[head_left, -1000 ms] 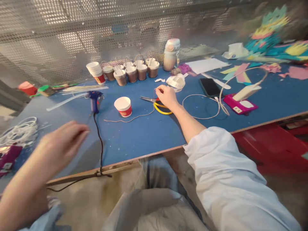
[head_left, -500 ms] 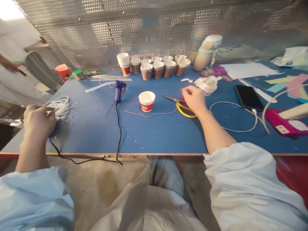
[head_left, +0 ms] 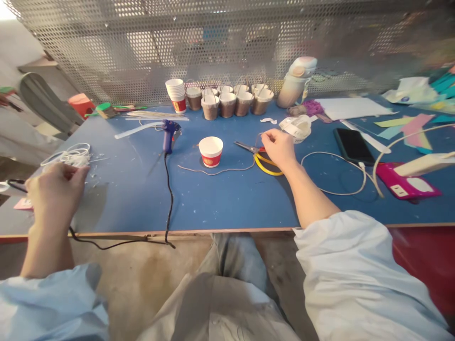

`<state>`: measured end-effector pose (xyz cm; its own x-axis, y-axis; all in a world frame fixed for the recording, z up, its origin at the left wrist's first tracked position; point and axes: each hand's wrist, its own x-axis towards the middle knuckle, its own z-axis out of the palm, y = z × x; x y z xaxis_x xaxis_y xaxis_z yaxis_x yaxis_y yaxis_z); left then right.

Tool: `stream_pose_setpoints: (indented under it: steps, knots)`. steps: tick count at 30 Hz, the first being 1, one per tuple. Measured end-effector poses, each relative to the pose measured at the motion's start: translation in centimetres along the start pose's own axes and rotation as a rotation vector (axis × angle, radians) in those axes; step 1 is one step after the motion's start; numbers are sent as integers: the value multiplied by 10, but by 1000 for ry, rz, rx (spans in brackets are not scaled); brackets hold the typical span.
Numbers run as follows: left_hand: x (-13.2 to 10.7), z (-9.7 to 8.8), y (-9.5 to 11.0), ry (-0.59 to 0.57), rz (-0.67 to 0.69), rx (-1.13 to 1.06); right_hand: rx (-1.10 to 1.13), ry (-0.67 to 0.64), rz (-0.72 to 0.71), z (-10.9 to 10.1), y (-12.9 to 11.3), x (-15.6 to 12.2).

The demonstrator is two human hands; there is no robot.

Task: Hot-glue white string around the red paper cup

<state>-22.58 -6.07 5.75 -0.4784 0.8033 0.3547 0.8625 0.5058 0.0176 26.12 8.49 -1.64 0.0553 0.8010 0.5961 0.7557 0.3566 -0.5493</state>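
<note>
Twine (head_left: 220, 172) end is pinched in right hand (head_left: 279, 148) fingertips, scissors (head_left: 261, 156) directly under the grip, cup (head_left: 211, 150) to its left. Fingers of left hand (head_left: 55, 189) curled, contents unclear; white coil (head_left: 69, 155) just beyond.

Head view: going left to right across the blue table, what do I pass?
In order: left hand → glue gun → paper cup → right hand with fingers pinching twine → black phone → pink box.
</note>
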Motion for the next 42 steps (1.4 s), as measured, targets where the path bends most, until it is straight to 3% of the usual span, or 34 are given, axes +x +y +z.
stream_pose_setpoints:
  steps: [3,8,10,13,15,19,25,31,34,39,42]
  knots:
    - [-18,-3,14,-57,141,-31,-7,-4,9,-1,-2,-1]
    - [-47,-11,41,-68,516,-268,-7,-31,29,-3,-7,-2]
    - [-57,-18,58,-65,569,-421,19,-35,30,-4,-10,-2]
    - [-73,-32,94,-164,621,-655,122,-26,45,-5,-20,-3]
    - [-81,-38,122,-302,713,-746,242,-30,89,-8,-31,-5]
    - [-90,-36,173,-434,828,-973,591,-139,199,-18,-59,-12]
    - [-88,-21,213,-708,589,-1246,985,-352,255,-39,-87,-26]
    - [-96,-9,234,-1202,435,-1535,945,-495,234,-44,-90,-35]
    - [-97,-3,236,-1371,342,-1568,889,-527,233,-40,-90,-37]
    - [-90,10,227,-1395,279,-1522,716,-528,185,-41,-88,-32]
    - [-88,19,221,-1342,284,-1449,369,-412,-43,-50,-91,-29]
